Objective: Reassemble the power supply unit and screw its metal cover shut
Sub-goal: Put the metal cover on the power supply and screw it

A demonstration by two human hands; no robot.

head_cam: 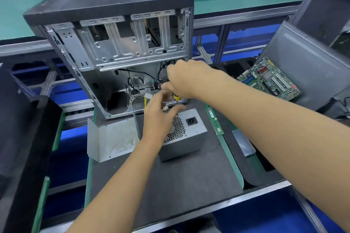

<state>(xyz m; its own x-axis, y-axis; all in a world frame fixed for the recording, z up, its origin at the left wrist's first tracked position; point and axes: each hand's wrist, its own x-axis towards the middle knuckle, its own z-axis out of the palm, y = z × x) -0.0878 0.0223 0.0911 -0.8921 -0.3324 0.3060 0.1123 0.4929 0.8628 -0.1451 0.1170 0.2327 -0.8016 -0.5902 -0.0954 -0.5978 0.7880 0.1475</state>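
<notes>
From the head camera, we see the power supply [186, 134] on the dark mat just under our left hand [159, 117], its metal cover [111, 140] lying apart to the left. Left fingers curl around a small white plug [165, 108]. Our right hand [185, 79], farther back, grips something yellow [177, 97]; blur hides details.

No text reads clearly — the memory stick [215, 121] carries a label (too blurred to make out).
</notes>
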